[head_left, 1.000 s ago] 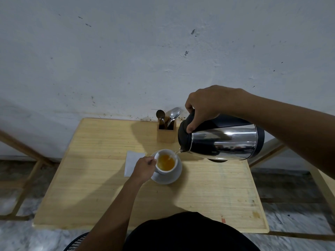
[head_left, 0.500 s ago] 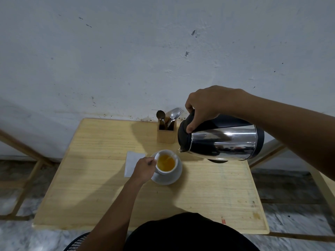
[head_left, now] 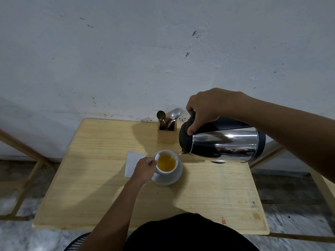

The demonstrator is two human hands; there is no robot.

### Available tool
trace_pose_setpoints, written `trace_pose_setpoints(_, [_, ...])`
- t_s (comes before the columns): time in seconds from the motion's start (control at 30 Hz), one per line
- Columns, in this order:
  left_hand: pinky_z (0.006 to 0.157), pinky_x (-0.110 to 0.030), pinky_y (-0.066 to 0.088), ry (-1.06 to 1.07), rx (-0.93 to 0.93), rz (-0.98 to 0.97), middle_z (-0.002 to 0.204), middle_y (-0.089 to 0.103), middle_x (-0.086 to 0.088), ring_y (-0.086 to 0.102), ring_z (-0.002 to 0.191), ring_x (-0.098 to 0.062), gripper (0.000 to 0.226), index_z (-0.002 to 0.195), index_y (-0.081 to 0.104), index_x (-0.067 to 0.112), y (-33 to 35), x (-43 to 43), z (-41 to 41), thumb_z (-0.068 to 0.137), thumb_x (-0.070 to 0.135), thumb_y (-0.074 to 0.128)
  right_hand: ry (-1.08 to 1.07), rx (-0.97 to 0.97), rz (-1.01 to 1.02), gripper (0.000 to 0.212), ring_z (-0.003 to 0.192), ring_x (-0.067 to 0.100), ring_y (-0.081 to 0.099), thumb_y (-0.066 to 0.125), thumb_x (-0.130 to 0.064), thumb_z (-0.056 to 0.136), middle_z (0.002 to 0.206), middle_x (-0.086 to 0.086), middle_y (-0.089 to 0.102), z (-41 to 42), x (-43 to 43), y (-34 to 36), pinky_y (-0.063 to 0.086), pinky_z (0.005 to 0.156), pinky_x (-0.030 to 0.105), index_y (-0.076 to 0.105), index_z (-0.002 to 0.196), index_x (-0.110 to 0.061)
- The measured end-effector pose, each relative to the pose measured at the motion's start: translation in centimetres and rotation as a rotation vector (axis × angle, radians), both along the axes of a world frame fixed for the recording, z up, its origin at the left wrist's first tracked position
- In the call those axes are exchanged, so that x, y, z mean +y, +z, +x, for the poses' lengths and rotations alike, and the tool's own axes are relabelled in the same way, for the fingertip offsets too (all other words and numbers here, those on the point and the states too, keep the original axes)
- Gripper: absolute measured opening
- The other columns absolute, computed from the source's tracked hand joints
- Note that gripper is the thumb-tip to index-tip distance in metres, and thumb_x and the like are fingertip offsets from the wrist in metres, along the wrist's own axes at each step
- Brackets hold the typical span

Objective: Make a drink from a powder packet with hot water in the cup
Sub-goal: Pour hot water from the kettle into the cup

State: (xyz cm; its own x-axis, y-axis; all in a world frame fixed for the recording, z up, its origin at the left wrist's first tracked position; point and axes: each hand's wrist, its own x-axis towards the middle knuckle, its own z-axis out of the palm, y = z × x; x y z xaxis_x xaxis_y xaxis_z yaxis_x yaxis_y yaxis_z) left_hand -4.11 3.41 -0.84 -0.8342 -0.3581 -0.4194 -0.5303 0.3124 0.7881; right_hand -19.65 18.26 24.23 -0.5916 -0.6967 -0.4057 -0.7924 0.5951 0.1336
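A white cup (head_left: 173, 172) holding orange-yellow liquid stands on a white saucer (head_left: 176, 178) in the middle of the wooden table (head_left: 208, 196). My left hand (head_left: 146, 168) grips the cup's handle on its left side. My right hand (head_left: 208, 109) holds the black handle of a steel kettle (head_left: 224, 144), tipped to the left with its spout over the cup's right rim. A thin stream of water runs from the spout into the cup. A white packet (head_left: 133, 163) lies flat just left of the saucer, partly under my left hand.
A small wooden holder (head_left: 167, 135) with spoons and a fork stands at the table's back edge, close to the kettle's lid end. The table stands against a white wall. Wooden frame bars (head_left: 27, 154) flank the table on both sides.
Half a second ago the stream had stopped; the kettle has tipped slightly again and water flows into the cup. My left hand stays on the cup handle.
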Motion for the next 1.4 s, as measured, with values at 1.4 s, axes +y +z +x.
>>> trace_pose_setpoints(1.4, [0.056, -0.029, 0.036, 0.075, 0.017, -0.124, 0.062, 0.047, -0.009, 0.049, 0.061, -0.021, 0.039, 0.068, 0.06, -0.002, -0.7, 1.4, -0.3, 0.095, 0.02, 0.043, -0.661, -0.289, -1.013, 0.065, 0.043, 0.018, 0.049, 0.064, -0.072, 0.072, 0.043, -0.001, 0.048, -3.0, 14.3, -7.1, 0.042, 0.056, 0.029, 0.054, 0.054, -0.01])
